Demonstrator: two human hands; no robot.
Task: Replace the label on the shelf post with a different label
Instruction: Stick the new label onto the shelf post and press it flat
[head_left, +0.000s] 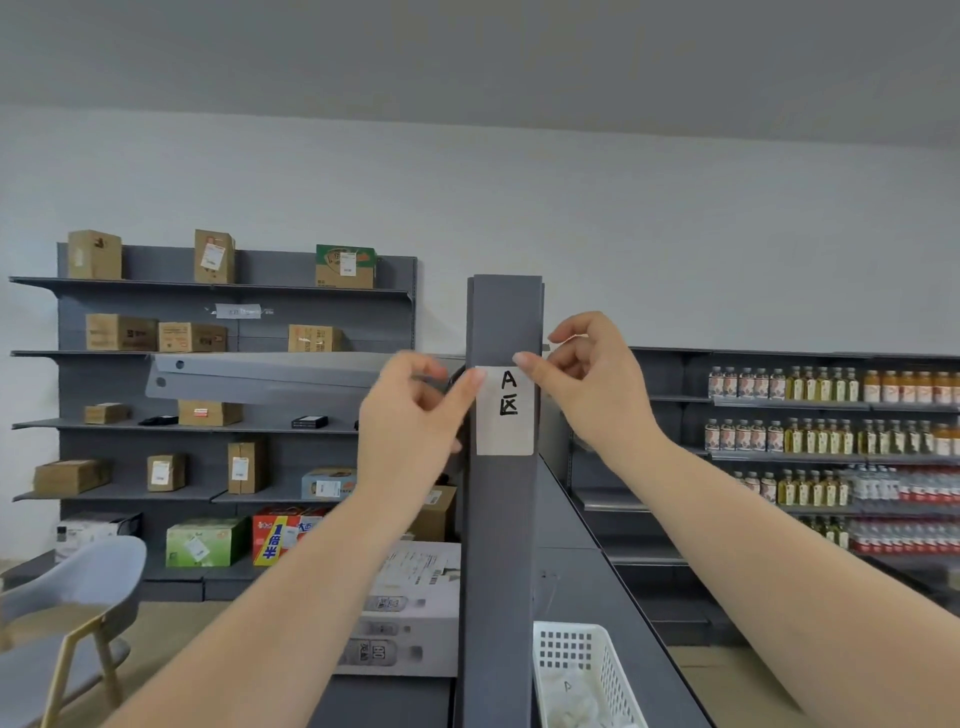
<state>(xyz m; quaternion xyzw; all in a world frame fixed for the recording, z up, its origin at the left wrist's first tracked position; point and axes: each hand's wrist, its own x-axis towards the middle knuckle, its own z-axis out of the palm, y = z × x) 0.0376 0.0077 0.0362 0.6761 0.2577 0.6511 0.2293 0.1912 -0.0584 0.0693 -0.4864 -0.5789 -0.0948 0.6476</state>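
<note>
Fingers at both top corners now: the left hand has a fingertip pressed to the upper left corner of the label, the right hand has one on the upper right corner, and on each hand the thumb and forefinger sit close together, nearly pinched. Whether either pair has paper between them I cannot tell; they look to be touching the top edge, not clamped on it. The label is just right of the frame's centre, a white strip stuck flat on the front face of the grey shelf post, marked "A" over a Chinese character. Its long axis runs straight up and down along the post, so the top edge lies right at the fingertips and the rest hangs below them towards the bottom of the frame. That is the relation that matters: a peel would have to travel downward along that length. Both hands are about equally near, one to each side of the post. There may be something dark behind the left hand, too hidden to name. Lower right of centre, a white basket sits beside the post with a slip marked "A" in it, possibly another label.
</note>
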